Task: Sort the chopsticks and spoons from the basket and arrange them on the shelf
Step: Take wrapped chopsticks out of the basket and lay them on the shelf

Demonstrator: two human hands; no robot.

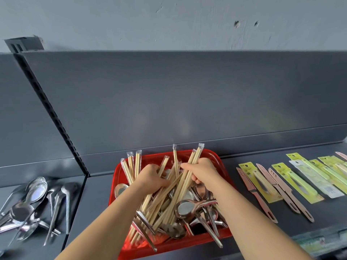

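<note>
A red plastic basket (pixel 212 156) stands on the dark grey shelf (pixel 97 199), filled with wrapped wooden chopsticks (pixel 170 201) and steel spoons (pixel 185 208) mixed together. My left hand (pixel 151 176) grips a bunch of chopsticks in the basket's middle. My right hand (pixel 201 170) holds another bundle of chopsticks, whose wrapped tips stick up past the basket's far rim. More chopsticks (pixel 133 166) lean in the basket's far left corner.
A pile of steel spoons (pixel 35 201) lies on the shelf section to the left, past the slotted upright (pixel 54 117). To the right, pink knives (pixel 281 192) and yellow-green packaged items (pixel 300 177) lie in a row. The shelf's back panel rises behind.
</note>
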